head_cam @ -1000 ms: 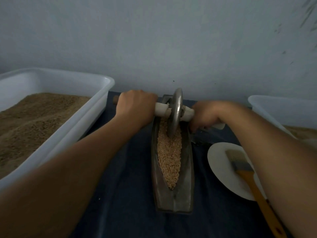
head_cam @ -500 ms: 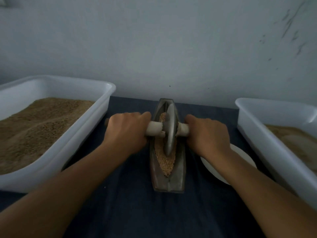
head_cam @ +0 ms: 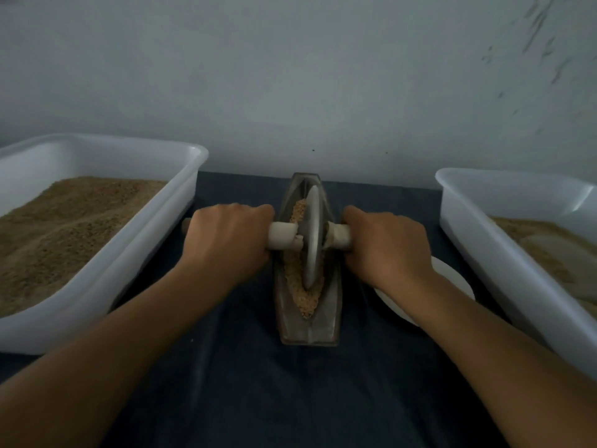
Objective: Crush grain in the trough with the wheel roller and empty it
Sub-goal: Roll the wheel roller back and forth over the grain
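Observation:
A narrow boat-shaped metal trough (head_cam: 331, 321) lies lengthwise on the dark cloth, with tan grain (head_cam: 311, 300) in its groove. The metal wheel roller (head_cam: 312, 240) stands upright in the groove near the trough's middle. Its pale axle handle (head_cam: 281, 239) sticks out on both sides. My left hand (head_cam: 226, 240) grips the left end of the handle and my right hand (head_cam: 384, 247) grips the right end. Grain shows beyond the wheel and on its near side.
A large white tub (head_cam: 135, 253) of brown grain stands at the left. Another white tub (head_cam: 504, 240) with tan powder stands at the right. A white plate (head_cam: 452, 279) lies partly under my right forearm. A pale wall rises just behind the trough.
The wheel has rolled from the trough's far end toward me, to about its middle. My hands came back with it, and my head pulled back, so both tubs show.

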